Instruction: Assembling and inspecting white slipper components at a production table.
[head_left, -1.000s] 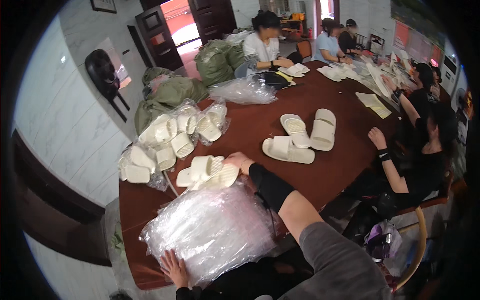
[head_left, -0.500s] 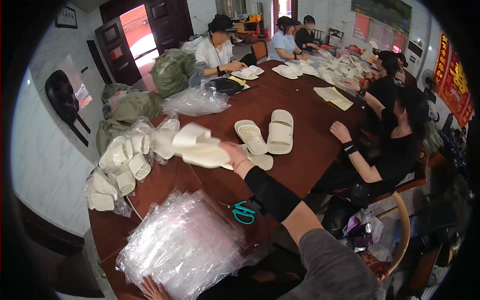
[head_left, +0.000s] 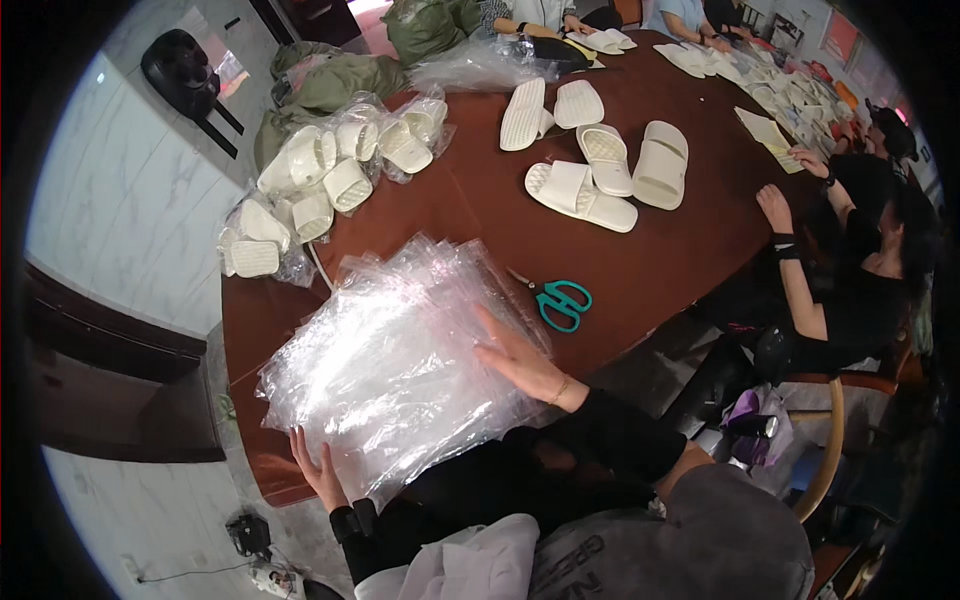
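Note:
A stack of clear plastic bags (head_left: 390, 350) lies on the brown-covered table directly before me. My left hand (head_left: 322, 470) rests at the stack's near left edge, fingers spread. Over its right side reaches my right hand (head_left: 525, 358), empty, with its fingers stretched out. Teal-handled scissors (head_left: 562, 305) lie just to the right of the bags. Beyond them sit loose cream slippers: one lying crosswise (head_left: 580, 195), one angled behind it (head_left: 605, 160), one showing its underside (head_left: 660, 165), and two (head_left: 523, 115) farther back.
Bagged slippers (head_left: 350, 185) form a heap along the table's left edge. More plastic bags (head_left: 485, 62) lie at the far side near green sacks (head_left: 430, 30). Several people sit around the table, one (head_left: 850, 270) at the right. A slipper pile (head_left: 790, 100) covers the far right end.
My right hand has let go of a slipper and come back to the bag stack. Two slippers now lie behind the others. The view has tilted down.

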